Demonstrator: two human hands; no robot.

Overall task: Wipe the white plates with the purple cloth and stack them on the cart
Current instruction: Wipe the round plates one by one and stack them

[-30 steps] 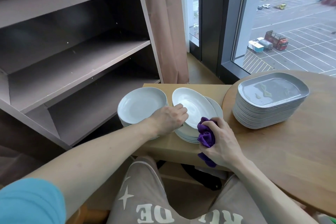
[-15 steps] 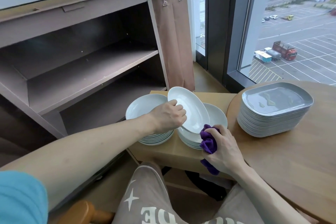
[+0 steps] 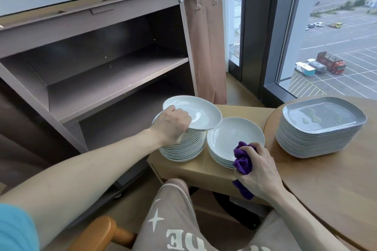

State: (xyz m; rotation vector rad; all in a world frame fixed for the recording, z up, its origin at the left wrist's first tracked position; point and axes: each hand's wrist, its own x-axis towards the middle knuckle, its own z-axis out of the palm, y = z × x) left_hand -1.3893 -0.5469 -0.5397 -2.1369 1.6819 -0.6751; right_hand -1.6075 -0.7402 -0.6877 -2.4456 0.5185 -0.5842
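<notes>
Plate's shifted left since half a second ago. My left hand (image 3: 173, 124) grips the one lifted plate (image 3: 201, 112) by its near rim, and the left stack (image 3: 183, 147) is directly under the grip. The plate is round, shallow, glossy white and a bit tilted. My right hand (image 3: 260, 171) clenches the single purple cloth (image 3: 242, 160), fuzzy and bunched up, at the near edge of the right stack (image 3: 230, 136). One pile of gray rounded trays (image 3: 318, 126) sits further right.

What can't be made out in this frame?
Head view only:
1. How the left hand grips the lifted white round plate: its own back hides the fingers.
2. Top of the left white plate stack: covered by that hand and plate.
3. Near rim of the right white plate stack: behind the purple cloth in the right hand.
</notes>
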